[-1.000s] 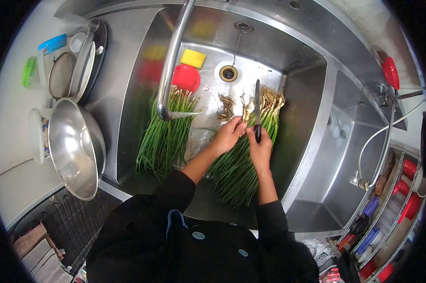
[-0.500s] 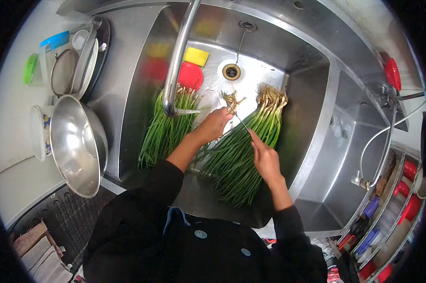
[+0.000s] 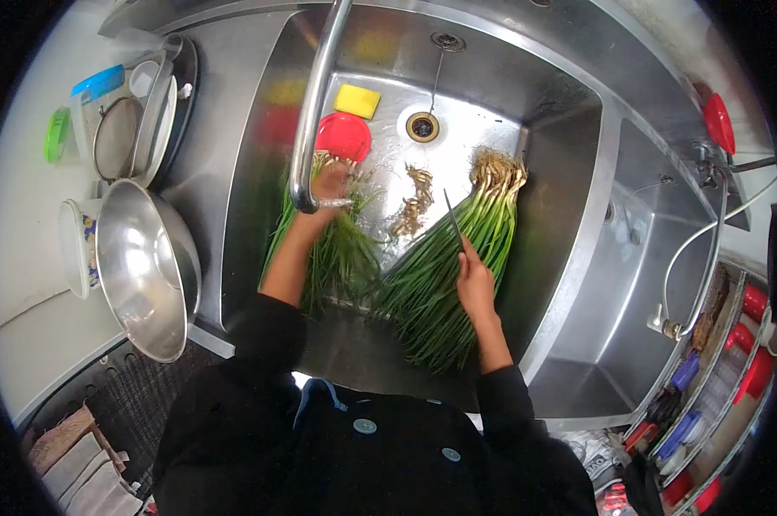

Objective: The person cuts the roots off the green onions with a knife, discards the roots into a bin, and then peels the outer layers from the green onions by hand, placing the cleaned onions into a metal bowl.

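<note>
My left hand is over the left pile of spring onions, among its white ends. Blur and the faucet in front obscure its fingers; blurred green leaves trail beneath it. In my right hand is a knife, its thin blade pointing up and away from me. The blade lies over a second, larger bunch of spring onions, whose roots are still on and face the far side. Between the two piles, cut root ends lie on the sink floor.
The steel sink has a drain, a yellow sponge and a red round lid or dish. A faucet reaches over its left part. A metal bowl leans at left; a smaller basin adjoins at right.
My left hand has moved left from beside the knife to the left pile, taking spring onions from the middle. Root ends now show on the sink floor. The knife has shifted slightly.
</note>
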Tool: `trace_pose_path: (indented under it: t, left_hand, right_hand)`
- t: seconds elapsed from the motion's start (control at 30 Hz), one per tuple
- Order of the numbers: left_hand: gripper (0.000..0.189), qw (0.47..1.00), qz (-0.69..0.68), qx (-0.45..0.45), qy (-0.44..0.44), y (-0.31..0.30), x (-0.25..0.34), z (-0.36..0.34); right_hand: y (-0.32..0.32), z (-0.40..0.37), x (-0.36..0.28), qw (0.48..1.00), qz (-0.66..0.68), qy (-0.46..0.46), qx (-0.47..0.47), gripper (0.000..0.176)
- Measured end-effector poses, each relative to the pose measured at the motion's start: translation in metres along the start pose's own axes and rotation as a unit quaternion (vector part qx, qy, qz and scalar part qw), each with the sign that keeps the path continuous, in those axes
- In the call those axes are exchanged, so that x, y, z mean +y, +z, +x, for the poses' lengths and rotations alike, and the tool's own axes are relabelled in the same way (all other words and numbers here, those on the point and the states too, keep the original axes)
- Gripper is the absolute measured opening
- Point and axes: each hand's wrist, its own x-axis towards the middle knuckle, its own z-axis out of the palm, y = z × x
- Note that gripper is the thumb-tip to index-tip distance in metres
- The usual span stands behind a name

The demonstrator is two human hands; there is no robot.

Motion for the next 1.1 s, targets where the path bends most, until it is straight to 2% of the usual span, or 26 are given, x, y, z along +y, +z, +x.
trace_pose_path:
  t: [0.07,0.13,0.17,0.23,0.27,0.33,0.37,0.4,0.43,0.47,0.53,0.57,0.6,0.63,0.67,0.7,0.73,0.77,0.8,0.87,0.93,1.0,1.07,1.1]
  left_hand:
    - [0.035,0.998,0.005,-0.027,-0.056,-0.044,0.004,0.011]
    - [0.032,0.997,0.047,-0.015,-0.067,-0.062,0.039,0.011]
    - [0.032,0.996,0.048,-0.014,-0.068,-0.068,0.043,0.015]
    - [0.033,0.984,0.161,0.026,-0.076,-0.078,0.047,0.032]
    - [0.033,0.984,0.160,0.027,-0.076,-0.080,0.047,0.041]
    - [0.037,0.896,0.435,-0.013,-0.091,-0.084,0.024,0.067]
    - [0.042,0.869,0.494,-0.007,-0.040,-0.094,-0.014,0.084]
    - [0.042,0.869,0.493,-0.007,-0.039,-0.088,-0.046,0.086]
    - [0.040,0.823,0.549,0.119,0.081,-0.079,-0.074,0.085]
    - [0.039,0.749,0.585,0.240,0.199,-0.069,-0.086,0.081]
    - [0.033,0.814,0.433,0.202,0.331,-0.014,-0.058,0.049]
    - [0.024,0.867,0.423,0.139,0.225,0.002,-0.090,0.044]
    - [0.018,0.979,0.184,0.050,0.067,0.028,-0.111,0.032]
    - [0.014,0.994,-0.100,-0.039,-0.034,0.055,-0.116,0.016]
    - [0.010,0.991,-0.034,-0.024,-0.124,0.090,-0.088,0.004]
    - [0.007,0.979,-0.166,-0.048,-0.108,0.121,-0.114,0.008]
    - [0.007,0.999,-0.010,-0.041,0.013,0.150,-0.124,0.016]
    - [0.008,0.980,0.146,-0.031,0.133,0.178,-0.127,0.025]
    - [0.006,0.969,0.171,0.026,0.177,0.204,-0.108,0.029]
    - [0.012,0.965,0.231,-0.054,0.110,0.242,-0.102,0.058]
    - [0.022,0.966,0.199,0.013,0.162,0.271,-0.086,0.074]
    - [0.033,0.950,0.304,-0.072,0.029,0.288,-0.073,0.080]
    - [0.037,0.950,0.299,-0.088,0.012,0.289,-0.073,0.081]
    - [0.040,0.951,0.291,-0.104,-0.004,0.290,-0.076,0.081]
  right_hand:
    - [-0.003,-0.006,0.003,1.000,0.006,0.001,-0.001,0.035]
    - [-0.004,-0.009,0.003,0.999,-0.017,0.007,-0.028,0.035]
    - [-0.001,-0.010,0.003,0.999,-0.016,0.007,-0.029,0.035]
    - [0.005,-0.009,0.003,0.999,-0.015,-0.013,-0.028,0.036]
    - [0.008,-0.008,0.002,0.999,-0.016,-0.015,-0.028,0.036]
    - [0.012,-0.007,-0.002,0.999,-0.005,-0.039,-0.022,0.036]
    - [0.013,-0.007,-0.003,0.999,-0.006,-0.040,-0.022,0.036]
    - [0.013,-0.007,-0.003,0.999,-0.013,-0.038,-0.023,0.037]
    - [0.013,-0.006,-0.003,0.999,-0.020,-0.035,-0.023,0.037]
    - [0.010,-0.004,-0.003,0.999,-0.020,-0.035,-0.021,0.037]
    - [0.000,-0.005,-0.003,0.998,0.006,0.054,-0.019,0.037]
    - [-0.005,-0.006,-0.002,0.998,0.005,0.057,-0.019,0.037]
    - [-0.010,-0.006,0.001,0.998,0.003,0.070,-0.006,0.037]
    - [-0.014,-0.006,0.005,0.996,0.001,0.084,0.007,0.037]
    - [-0.016,-0.007,0.010,0.996,-0.001,0.085,0.008,0.037]
    - [-0.019,-0.008,0.015,0.997,0.007,0.072,0.036,0.037]
    - [-0.022,-0.008,0.019,0.996,0.015,0.058,0.066,0.036]
    - [-0.026,-0.008,0.020,0.995,0.014,0.065,0.069,0.035]
    - [-0.031,-0.009,0.019,0.995,0.012,0.066,0.070,0.035]
    - [-0.041,-0.009,0.016,0.991,0.053,0.072,0.097,0.034]
    - [-0.045,-0.008,0.020,0.990,0.050,0.067,0.114,0.034]
    - [-0.049,-0.006,0.020,0.988,0.050,0.062,0.130,0.034]
    - [-0.057,-0.004,0.013,0.985,0.077,0.091,0.126,0.033]
    - [-0.063,-0.003,0.006,0.979,0.095,0.152,0.093,0.033]
